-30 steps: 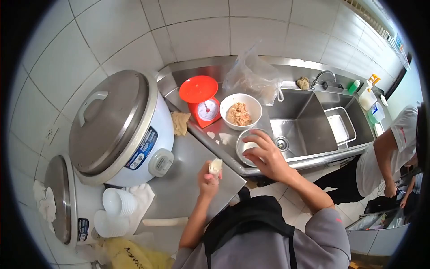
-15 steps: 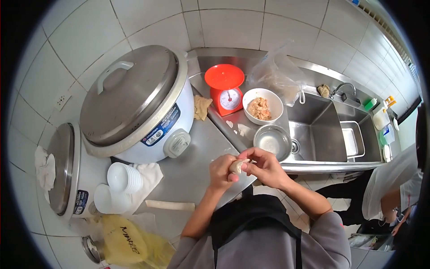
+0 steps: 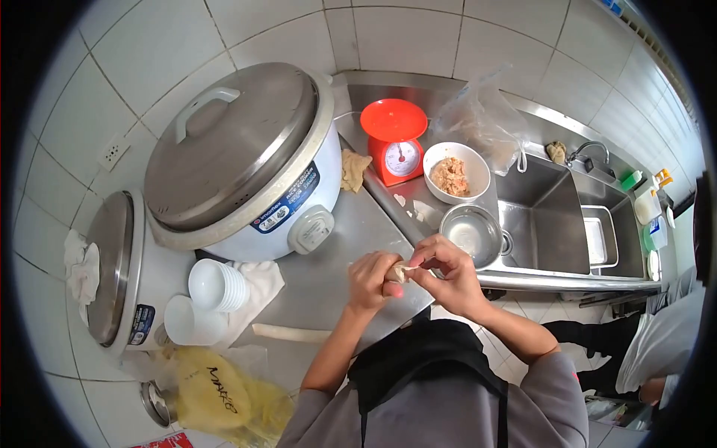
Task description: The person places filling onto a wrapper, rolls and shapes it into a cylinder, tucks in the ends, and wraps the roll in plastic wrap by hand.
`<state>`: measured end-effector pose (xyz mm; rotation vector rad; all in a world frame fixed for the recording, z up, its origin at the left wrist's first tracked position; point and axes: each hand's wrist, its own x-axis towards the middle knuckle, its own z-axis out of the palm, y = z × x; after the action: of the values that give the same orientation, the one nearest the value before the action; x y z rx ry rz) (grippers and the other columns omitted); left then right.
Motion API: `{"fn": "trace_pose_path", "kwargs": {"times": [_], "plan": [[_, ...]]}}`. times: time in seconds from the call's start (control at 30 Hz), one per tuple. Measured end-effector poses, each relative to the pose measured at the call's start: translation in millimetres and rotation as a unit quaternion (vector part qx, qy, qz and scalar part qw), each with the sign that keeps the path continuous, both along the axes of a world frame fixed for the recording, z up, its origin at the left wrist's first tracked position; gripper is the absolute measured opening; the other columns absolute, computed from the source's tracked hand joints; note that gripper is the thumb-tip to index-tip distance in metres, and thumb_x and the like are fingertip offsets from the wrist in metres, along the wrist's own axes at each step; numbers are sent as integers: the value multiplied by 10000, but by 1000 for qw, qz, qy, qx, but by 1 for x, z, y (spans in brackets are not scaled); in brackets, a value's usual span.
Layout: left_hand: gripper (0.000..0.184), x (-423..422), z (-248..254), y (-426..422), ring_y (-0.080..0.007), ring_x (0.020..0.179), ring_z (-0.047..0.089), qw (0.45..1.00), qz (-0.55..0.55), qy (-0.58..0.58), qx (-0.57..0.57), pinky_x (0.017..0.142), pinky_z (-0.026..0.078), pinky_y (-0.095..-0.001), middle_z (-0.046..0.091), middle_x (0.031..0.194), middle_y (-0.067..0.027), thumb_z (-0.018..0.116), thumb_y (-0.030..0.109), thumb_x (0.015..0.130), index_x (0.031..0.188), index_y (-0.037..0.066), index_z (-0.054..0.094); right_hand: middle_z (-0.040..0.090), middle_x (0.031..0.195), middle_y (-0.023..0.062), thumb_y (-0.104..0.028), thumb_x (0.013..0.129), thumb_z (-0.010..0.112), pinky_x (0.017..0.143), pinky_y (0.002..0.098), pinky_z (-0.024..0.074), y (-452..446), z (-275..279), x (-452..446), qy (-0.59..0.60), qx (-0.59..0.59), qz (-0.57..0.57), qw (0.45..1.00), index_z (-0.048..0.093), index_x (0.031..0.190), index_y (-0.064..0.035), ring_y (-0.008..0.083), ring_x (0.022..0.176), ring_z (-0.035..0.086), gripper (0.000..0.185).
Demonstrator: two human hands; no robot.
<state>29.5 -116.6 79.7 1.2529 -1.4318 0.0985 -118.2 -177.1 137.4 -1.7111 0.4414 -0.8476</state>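
Observation:
My left hand (image 3: 370, 281) is closed around a small pale dumpling (image 3: 398, 272), which shows only in part between thumb and fingers. At its upper right edge, the thumb and forefinger of my right hand (image 3: 452, 279) pinch the thin wrapper. Both hands are above the steel worktop (image 3: 321, 257). Just beyond them stands a steel bowl (image 3: 472, 233) that seems to hold clear liquid. Behind that, a white bowl (image 3: 482, 166) contains orange-pink minced filling (image 3: 450, 176).
A red kitchen scale (image 3: 394, 142) stands beside the white bowl. Large rice cookers (image 3: 287, 183) and stacked white bowls (image 3: 216, 285) are at left. A pale dough roll (image 3: 291, 333) lies near my left forearm. Right are a sink (image 3: 541, 216) and another person (image 3: 668, 336).
The whole view has shifted, so the scene sits further right. My right fingers now pinch the wrapper's edge higher on the dumpling. The other person's body has moved lower in view.

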Motion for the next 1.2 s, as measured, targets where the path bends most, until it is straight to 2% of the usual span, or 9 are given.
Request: {"fn": "trace_pose_path", "kwargs": {"times": [0.2,0.3,0.43,0.47,0.67,0.8,0.87,1.0,1.2], "plan": [[797,3,-9,7,-216,537,561,977,-102,164,93,503,429,-322,549,639,-76,295,775,777,821,34,584,552,985,77,50,800,607,703,240,503,-26,10,-12,45,26,138,989,634,874,15,129,830,588,86],[826,1,-18,8,-197,538,556,950,-113,259,130,504,422,-307,549,640,-74,285,794,761,840,29,587,556,979,77,32,809,611,707,240,497,-32,9,-14,-6,20,82,996,634,903,4,126,818,582,102],[793,0,-6,4,-210,538,560,980,-83,159,85,500,426,-313,549,638,-74,311,776,769,833,32,577,580,942,60,-35,821,638,695,253,499,-20,18,-2,95,46,73,992,623,957,-4,109,826,571,140],[765,0,-2,4,-221,542,563,988,-68,120,69,499,430,-321,550,638,-72,326,762,774,820,38,570,591,899,38,-44,815,649,665,250,493,-19,11,2,59,160,90,981,614,949,11,99,802,569,150],[687,1,-2,1,-256,545,565,1000,7,-13,10,495,437,-355,547,629,-63,357,717,793,775,59,551,590,803,19,-7,796,642,644,248,490,-7,1,14,6,345,100,933,584,878,-4,84,752,569,100],[681,5,-7,2,-259,529,556,1000,19,-21,11,484,429,-361,535,606,-62,351,709,806,759,60,553,594,841,19,4,791,640,660,256,496,-7,-4,16,43,319,99,942,561,846,-1,83,755,568,96],[685,6,-6,4,-258,525,555,1000,4,4,25,478,426,-356,532,601,-63,346,708,811,753,57,554,602,909,41,-11,806,654,691,256,495,-3,-8,15,8,208,32,977,604,870,24,95,787,571,89],[700,1,1,8,-250,515,550,994,-41,97,40,463,416,-340,523,595,-66,334,708,821,743,49,555,597,999,88,-50,840,661,774,266,487,-5,0,-1,12,98,93,991,691,978,3,143,903,571,151],[700,0,5,10,-238,506,537,991,-97,87,43,464,415,-333,514,597,-62,341,708,816,745,43,548,593,994,71,-32,825,673,805,266,476,-16,5,-5,8,207,168,964,691,942,3,133,921,560,124]]}}
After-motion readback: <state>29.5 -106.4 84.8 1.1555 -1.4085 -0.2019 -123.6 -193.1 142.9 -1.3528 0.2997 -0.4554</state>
